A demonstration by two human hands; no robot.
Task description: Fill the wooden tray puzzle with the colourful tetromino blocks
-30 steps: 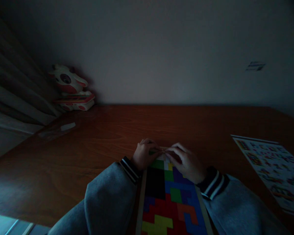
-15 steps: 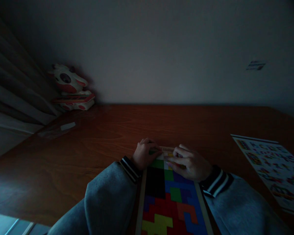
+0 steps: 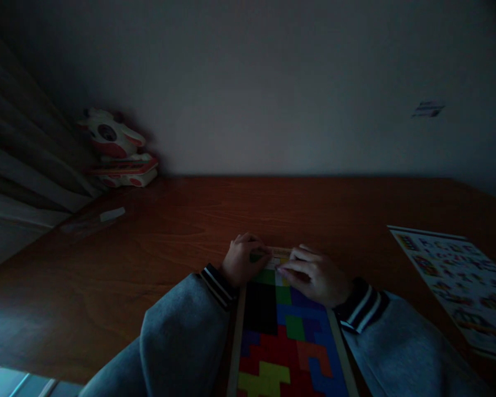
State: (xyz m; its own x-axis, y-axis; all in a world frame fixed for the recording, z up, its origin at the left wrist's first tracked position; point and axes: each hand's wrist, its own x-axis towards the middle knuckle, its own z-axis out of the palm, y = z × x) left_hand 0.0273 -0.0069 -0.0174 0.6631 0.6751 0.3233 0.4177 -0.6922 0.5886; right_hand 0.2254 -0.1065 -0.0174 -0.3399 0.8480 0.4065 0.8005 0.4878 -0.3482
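A wooden-framed block puzzle board (image 3: 242, 331) lies in front of me, filled mostly with bright interlocking pieces. A black area (image 3: 260, 309) shows on its left side. My left hand (image 3: 244, 259) is curled round the far left corner of the board, with a bit of green visible between thumb and fingers. My right hand (image 3: 316, 277) is bent over the far right part, thumb and fingertips together by a white and yellow spot (image 3: 280, 277). Whatever sits between those fingertips is too small and dark to make out. Red pieces (image 3: 273, 350) and a yellow-green piece (image 3: 268, 377) lie nearer me.
A printed sheet (image 3: 450, 286) lies on the wooden table (image 3: 182, 220) to the right. At the back left stands a cow-shaped toy (image 3: 119, 149) beside a curtain (image 3: 20, 160). A clear wrapper with a white label (image 3: 112, 214) lies near the left edge.
My right hand's fingers have drawn closer together, hiding the yellow that showed between them, and more of the board's far rim shows. The left hand stays in place. The view has shifted slightly.
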